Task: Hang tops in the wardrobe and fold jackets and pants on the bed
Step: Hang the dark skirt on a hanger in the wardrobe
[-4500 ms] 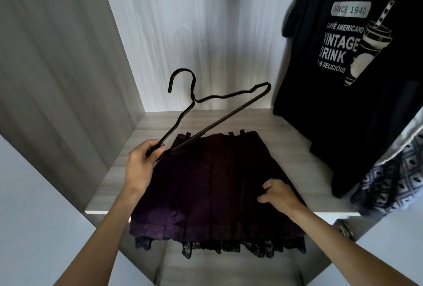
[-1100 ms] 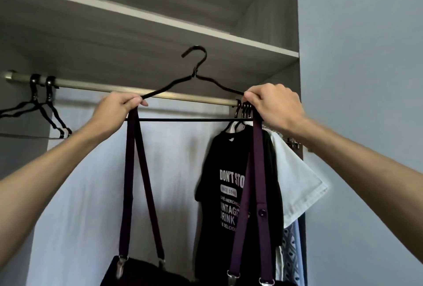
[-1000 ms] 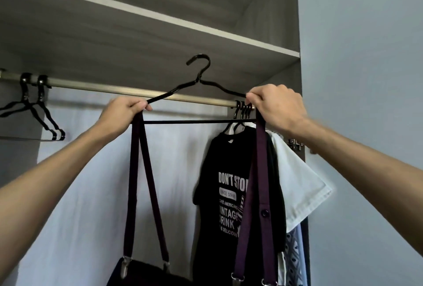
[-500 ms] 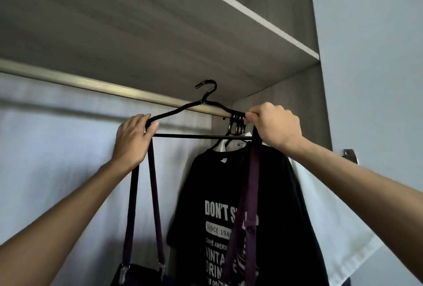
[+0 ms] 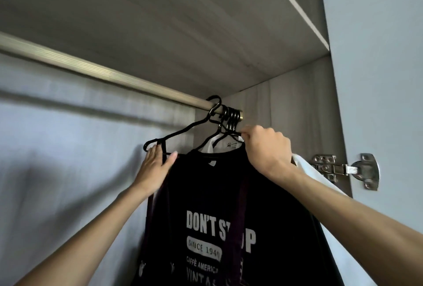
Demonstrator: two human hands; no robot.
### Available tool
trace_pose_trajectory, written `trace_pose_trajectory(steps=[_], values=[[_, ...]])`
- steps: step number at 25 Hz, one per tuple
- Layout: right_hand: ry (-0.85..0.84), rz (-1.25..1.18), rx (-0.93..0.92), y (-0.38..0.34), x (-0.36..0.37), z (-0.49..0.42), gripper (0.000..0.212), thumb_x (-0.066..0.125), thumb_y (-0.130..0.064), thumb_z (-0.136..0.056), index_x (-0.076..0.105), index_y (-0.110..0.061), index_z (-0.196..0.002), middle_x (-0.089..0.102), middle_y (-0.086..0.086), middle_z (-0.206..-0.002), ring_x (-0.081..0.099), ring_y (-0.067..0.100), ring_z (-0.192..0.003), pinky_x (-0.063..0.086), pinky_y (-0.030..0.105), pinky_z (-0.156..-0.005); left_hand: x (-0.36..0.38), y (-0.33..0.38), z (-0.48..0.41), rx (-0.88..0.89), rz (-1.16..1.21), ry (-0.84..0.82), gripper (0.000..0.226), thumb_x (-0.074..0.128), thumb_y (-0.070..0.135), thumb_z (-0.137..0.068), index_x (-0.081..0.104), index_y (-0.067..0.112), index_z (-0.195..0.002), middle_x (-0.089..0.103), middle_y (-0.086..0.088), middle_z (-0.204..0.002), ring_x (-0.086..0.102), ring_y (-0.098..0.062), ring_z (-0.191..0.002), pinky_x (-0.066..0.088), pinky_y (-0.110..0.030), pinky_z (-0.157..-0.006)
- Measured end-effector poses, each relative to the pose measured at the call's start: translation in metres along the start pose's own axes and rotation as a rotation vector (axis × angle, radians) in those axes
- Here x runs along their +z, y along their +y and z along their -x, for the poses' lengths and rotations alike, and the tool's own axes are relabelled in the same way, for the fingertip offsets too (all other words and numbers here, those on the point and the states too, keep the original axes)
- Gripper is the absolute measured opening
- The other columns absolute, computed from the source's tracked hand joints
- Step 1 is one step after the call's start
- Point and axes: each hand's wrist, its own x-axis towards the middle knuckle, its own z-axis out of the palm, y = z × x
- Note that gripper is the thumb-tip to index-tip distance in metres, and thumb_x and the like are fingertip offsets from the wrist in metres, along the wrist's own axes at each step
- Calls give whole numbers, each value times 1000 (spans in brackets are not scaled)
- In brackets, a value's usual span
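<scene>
Silver metal hinge point(image 5: 343, 169), screws visible, its rounded plate fixed on the pale blue-grey door panel point(image 5: 377, 68). Immediately left of the hinge: grey wood-grain side board point(image 5: 286, 107). Far left of the hinge: pale back panel point(image 5: 57, 160), shadow band across it.

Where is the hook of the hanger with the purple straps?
In the head view, its hook sits over the rail near the right end, just left of the other hanger hooks.

The right end of the black wire hanger point(image 5: 183, 129) is hidden in the right hand point(image 5: 265, 150); a dark purple strap point(image 5: 237, 224) covers letters on the black printed T-shirt point(image 5: 201, 189).
</scene>
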Motion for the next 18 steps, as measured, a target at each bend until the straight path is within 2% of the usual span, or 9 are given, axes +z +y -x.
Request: trace_pose_trajectory(steps=[3,6,9,11,12,14,15,16,18], values=[[0,127,-48,0,17,4,38,38,-14,-99,58,-35,-125,70,9,-102,64,36,-96,33,35,-67,32,-8,-10,-10,141,-118,101,20,87,-83,3,23,-159,-5,3,-166,-11,-8,-151,-5,-32,-123],[-34,262,-75,2,19,-1,45,38,-7,-96,53,-29,-132,69,8,-103,65,34,-96,31,34,-66,59,-9,-14,-51,176,-204,85,24,72,-94,3,21,-159,-5,7,-166,-10,-6,-150,-4,-31,-122],[-59,366,-145,-1,21,8,39,41,-3,-94,53,-20,-128,68,6,-103,65,31,-96,29,33,-65,77,-12,-5,-18,164,-278,81,31,64,-97,5,20,-159,-1,6,-166,-4,-5,-151,-1,-29,-123],[-5,377,-189,3,25,18,40,42,-7,-96,48,-15,-134,67,7,-104,65,29,-95,31,33,-65,82,-24,12,-2,157,-211,76,38,59,-98,14,20,-159,10,3,-166,7,-10,-152,7,-32,-123],[45,404,-201,7,27,24,41,44,-13,-97,47,-14,-138,64,7,-107,63,29,-97,33,34,-70,82,-35,26,-24,178,-154,71,43,55,-99,23,20,-157,22,0,-162,17,-14,-150,15,-35,-122],[228,394,-285,15,37,48,40,52,-25,-96,53,-13,-134,58,10,-118,55,29,-106,35,37,-93,88,-64,62,-91,259,34,50,52,41,-100,45,17,-143,48,-5,-144,42,-23,-137,33,-37,-113],[286,295,-359,17,44,74,38,54,-26,-95,56,-13,-131,55,11,-123,51,30,-112,31,40,-103,94,-86,87,-132,303,121,39,55,32,-100,52,13,-134,56,-7,-133,51,-27,-127,39,-37,-105],[279,171,-454,17,49,102,35,55,-26,-94,59,-14,-127,54,11,-126,48,30,-114,29,40,-107,100,-104,108,-171,343,181,30,56,23,-100,57,10,-126,61,-10,-122,57,-31,-118,42,-35,-99],[70,12,-607,14,61,178,23,57,-28,-92,65,-18,-111,56,6,-116,50,26,-105,33,37,-97,113,-141,149,-303,415,142,22,56,14,-100,58,7,-120,62,-11,-112,59,-34,-113,41,-31,-91]])
